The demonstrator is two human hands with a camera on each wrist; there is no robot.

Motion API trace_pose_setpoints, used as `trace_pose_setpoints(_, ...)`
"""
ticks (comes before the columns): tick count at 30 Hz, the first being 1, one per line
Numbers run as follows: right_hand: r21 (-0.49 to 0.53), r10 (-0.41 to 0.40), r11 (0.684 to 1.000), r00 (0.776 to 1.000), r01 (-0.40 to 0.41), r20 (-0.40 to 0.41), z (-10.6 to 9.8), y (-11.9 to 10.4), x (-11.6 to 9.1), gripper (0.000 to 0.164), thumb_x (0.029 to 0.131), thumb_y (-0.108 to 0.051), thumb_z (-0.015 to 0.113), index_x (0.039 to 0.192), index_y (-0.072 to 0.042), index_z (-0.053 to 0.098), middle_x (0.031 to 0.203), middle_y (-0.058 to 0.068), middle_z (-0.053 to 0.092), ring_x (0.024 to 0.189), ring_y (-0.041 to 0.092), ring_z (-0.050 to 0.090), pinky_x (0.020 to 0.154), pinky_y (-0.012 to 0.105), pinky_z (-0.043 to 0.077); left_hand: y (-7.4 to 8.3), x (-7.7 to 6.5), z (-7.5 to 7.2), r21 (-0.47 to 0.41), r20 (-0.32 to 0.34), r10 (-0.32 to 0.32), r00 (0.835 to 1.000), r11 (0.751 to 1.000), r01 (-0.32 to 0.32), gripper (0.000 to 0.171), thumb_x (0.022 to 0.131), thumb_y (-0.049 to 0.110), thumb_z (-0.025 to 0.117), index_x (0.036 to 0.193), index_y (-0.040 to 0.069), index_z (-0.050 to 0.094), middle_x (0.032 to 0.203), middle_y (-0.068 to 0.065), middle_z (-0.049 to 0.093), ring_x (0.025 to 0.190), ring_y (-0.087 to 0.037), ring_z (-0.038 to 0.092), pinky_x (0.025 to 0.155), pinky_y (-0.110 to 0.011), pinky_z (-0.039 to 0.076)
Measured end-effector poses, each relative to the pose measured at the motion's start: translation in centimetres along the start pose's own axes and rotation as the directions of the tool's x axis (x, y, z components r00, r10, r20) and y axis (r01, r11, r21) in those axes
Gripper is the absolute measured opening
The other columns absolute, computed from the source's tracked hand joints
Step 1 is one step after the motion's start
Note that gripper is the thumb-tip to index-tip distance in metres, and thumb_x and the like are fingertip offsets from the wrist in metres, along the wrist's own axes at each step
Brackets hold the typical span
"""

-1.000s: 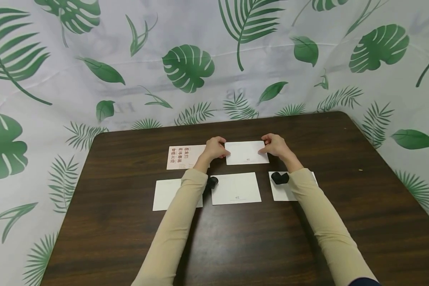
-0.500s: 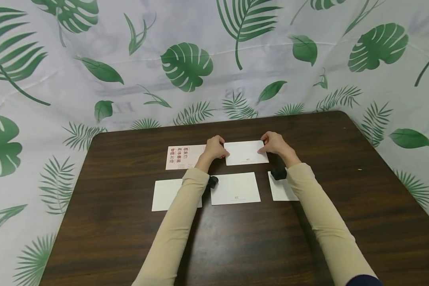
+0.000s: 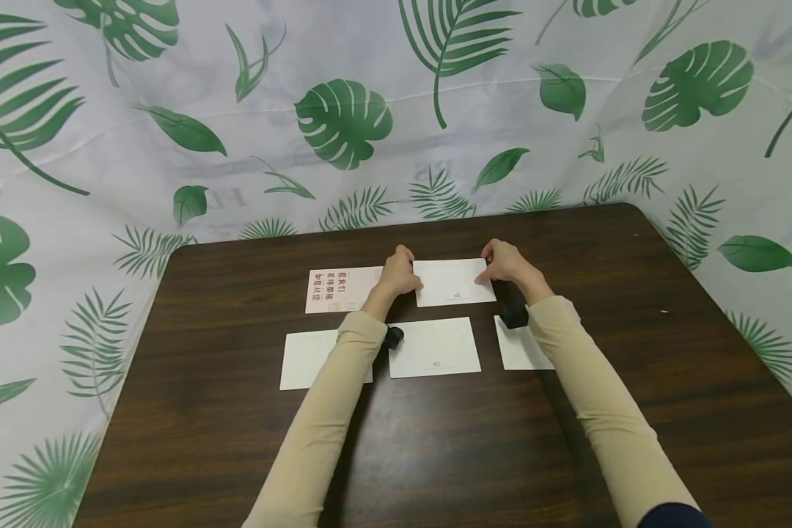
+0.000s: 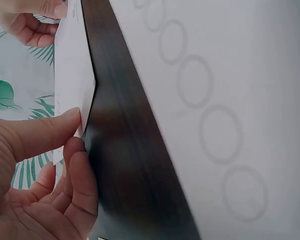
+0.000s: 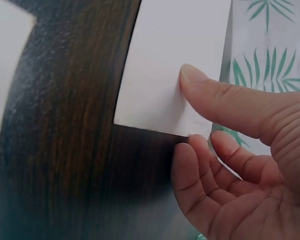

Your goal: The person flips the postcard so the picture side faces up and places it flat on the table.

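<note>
A white postcard (image 3: 454,281) with a small grey mark near its lower edge lies between my two hands at the back of the table. My left hand (image 3: 398,276) pinches its left edge; in the left wrist view the thumb (image 4: 60,129) presses its face, with curled fingers below. On the opposite side my right hand (image 3: 510,265) grips the right end, thumb (image 5: 205,85) flat on the face and fingertips tucked at the edge. Just left of my left hand lies a pink card (image 3: 333,290) with red Chinese characters, partly covered by that hand.
Nearer on the dark wooden table (image 3: 435,447) lie three white cards in a row: a left one (image 3: 300,359) partly under my left sleeve, a middle one (image 3: 433,348), and a right one (image 3: 518,348) partly under my right arm. A leaf-patterned cloth (image 3: 257,169) hangs behind.
My right hand and wrist have shifted very slightly up while keeping hold of the postcard's right end. The left hand stays nearly in place; the cards look unmoved.
</note>
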State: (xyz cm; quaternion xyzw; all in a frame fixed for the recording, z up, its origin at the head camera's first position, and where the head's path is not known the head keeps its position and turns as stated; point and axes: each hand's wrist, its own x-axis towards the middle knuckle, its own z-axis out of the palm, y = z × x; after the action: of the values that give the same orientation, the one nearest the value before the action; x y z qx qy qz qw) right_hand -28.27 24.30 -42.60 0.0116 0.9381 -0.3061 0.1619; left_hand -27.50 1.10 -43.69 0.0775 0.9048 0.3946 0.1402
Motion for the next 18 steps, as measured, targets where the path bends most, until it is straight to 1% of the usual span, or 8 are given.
trace_pose_setpoints(2, 0.013, -0.008, 1.000, 1.000, 0.008, -0.002, 0.1, 0.1, 0.0, 0.051, 0.070, -0.002, 0.078, 0.107, 0.007, 0.045, 0.096, 0.016, 0.046, 0.084, 0.027, 0.046, 0.073, 0.033, 0.042, -0.1, 0.0, 0.1, -0.006, -0.008, 0.005, 1.000, 1.000, -0.005, 0.049, 0.074, -0.001, 0.071, 0.113, 0.001, 0.042, 0.082, -0.009, 0.049, 0.074, -0.022, 0.046, 0.063, -0.029, 0.039)
trace_pose_setpoints(4, 0.037, -0.009, 0.999, 1.000, 0.010, -0.007, 0.2, 0.3, 0.1, 0.051, 0.070, -0.002, 0.078, 0.108, 0.006, 0.045, 0.092, 0.014, 0.046, 0.082, 0.025, 0.044, 0.072, 0.032, 0.040, -0.2, 0.0, 0.1, -0.025, -0.013, 0.009, 1.000, 1.000, -0.009, 0.049, 0.074, -0.002, 0.071, 0.112, 0.000, 0.041, 0.083, -0.009, 0.049, 0.074, -0.022, 0.046, 0.063, -0.029, 0.039)
trace_pose_setpoints(8, 0.092, -0.022, 0.996, 1.000, 0.023, -0.010, 0.1, 0.7, 0.0, 0.051, 0.072, -0.002, 0.077, 0.112, 0.008, 0.046, 0.081, 0.008, 0.046, 0.072, 0.020, 0.044, 0.067, 0.029, 0.038, -0.3, -0.1, 0.1, -0.071, -0.009, 0.015, 1.000, 0.997, -0.016, 0.049, 0.074, -0.003, 0.071, 0.113, -0.001, 0.042, 0.080, -0.008, 0.048, 0.072, -0.021, 0.045, 0.063, -0.029, 0.040)
trace_pose_setpoints(10, 0.105, -0.030, 0.994, 1.000, 0.030, 0.000, 0.1, 0.9, -0.1, 0.047, 0.074, -0.003, 0.075, 0.110, 0.007, 0.048, 0.076, 0.005, 0.045, 0.067, 0.017, 0.042, 0.065, 0.028, 0.037, -0.4, -0.1, 0.1, -0.077, -0.007, 0.021, 1.000, 0.997, -0.022, 0.045, 0.074, -0.002, 0.071, 0.111, -0.002, 0.044, 0.078, -0.006, 0.048, 0.072, -0.019, 0.044, 0.063, -0.028, 0.040)
trace_pose_setpoints(12, 0.112, -0.043, 0.993, 0.999, 0.041, 0.014, -0.1, 1.2, -0.1, 0.037, 0.075, -0.005, 0.074, 0.101, 0.006, 0.051, 0.070, 0.003, 0.044, 0.064, 0.016, 0.041, 0.062, 0.029, 0.036, -0.5, -0.2, 0.0, -0.089, -0.011, 0.026, 1.000, 0.996, -0.027, 0.036, 0.074, -0.002, 0.072, 0.103, -0.003, 0.049, 0.074, -0.005, 0.050, 0.069, -0.018, 0.046, 0.062, -0.026, 0.040)
trace_pose_setpoints(14, 0.124, -0.046, 0.991, 0.999, 0.042, 0.030, -0.2, 1.5, -0.2, 0.025, 0.077, -0.008, 0.074, 0.086, 0.002, 0.053, 0.065, 0.001, 0.044, 0.061, 0.016, 0.041, 0.059, 0.029, 0.035, -0.6, -0.3, -0.1, -0.102, -0.026, 0.032, 0.999, 0.994, -0.035, 0.026, 0.073, -0.001, 0.072, 0.091, -0.002, 0.054, 0.069, -0.003, 0.053, 0.064, -0.015, 0.049, 0.060, -0.024, 0.042)
trace_pose_setpoints(16, 0.136, -0.043, 0.990, 0.998, 0.036, 0.046, -0.4, 1.8, -0.3, 0.025, 0.079, -0.013, 0.073, 0.074, -0.002, 0.051, 0.062, 0.001, 0.045, 0.060, 0.017, 0.042, 0.056, 0.029, 0.035, -0.7, -0.4, -0.2, -0.139, -0.034, 0.039, 0.999, 0.989, -0.043, 0.019, 0.073, -0.001, 0.073, 0.080, 0.000, 0.055, 0.063, -0.003, 0.055, 0.057, -0.013, 0.051, 0.056, -0.023, 0.043)
trace_pose_setpoints(18, 0.147, -0.030, 0.989, 0.998, 0.021, 0.057, -0.6, 2.1, -0.5, 0.028, 0.082, -0.017, 0.072, 0.067, -0.006, 0.051, 0.060, 0.002, 0.047, 0.059, 0.018, 0.043, 0.054, 0.030, 0.035, -0.8, -0.5, -0.4, -0.175, -0.038, 0.045, 0.998, 0.983, -0.051, 0.020, 0.073, -0.001, 0.073, 0.073, 0.002, 0.054, 0.059, -0.001, 0.055, 0.051, -0.011, 0.052, 0.053, -0.021, 0.044)
